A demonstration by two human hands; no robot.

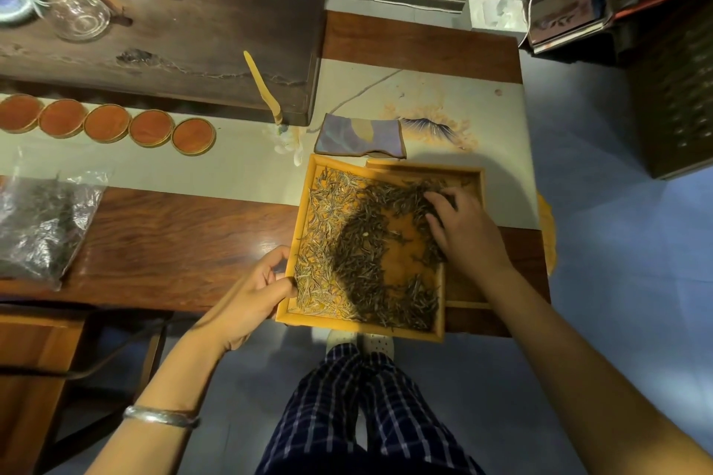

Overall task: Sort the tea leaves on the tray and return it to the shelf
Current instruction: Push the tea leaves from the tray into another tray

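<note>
A square yellow wooden tray (359, 328) sits at the table's near edge, slightly overhanging it. Inside lie tea leaves (362, 254): pale ones along the left side, dark ones in a ring around a bare patch in the middle. My left hand (258, 289) grips the tray's left rim, thumb inside the wall. My right hand (463, 227) rests palm-down in the tray's right part, fingers spread among the dark leaves. A second wooden tray (468, 289) lies partly under the first, on its right.
A folded purple cloth (360, 137) lies just beyond the tray. Several round orange coasters (150, 127) line up to the left. A plastic bag of dark tea (38, 224) lies far left. A dark tea board (173, 42) with a bamboo scoop (262, 87) and glassware (77, 8) stands behind.
</note>
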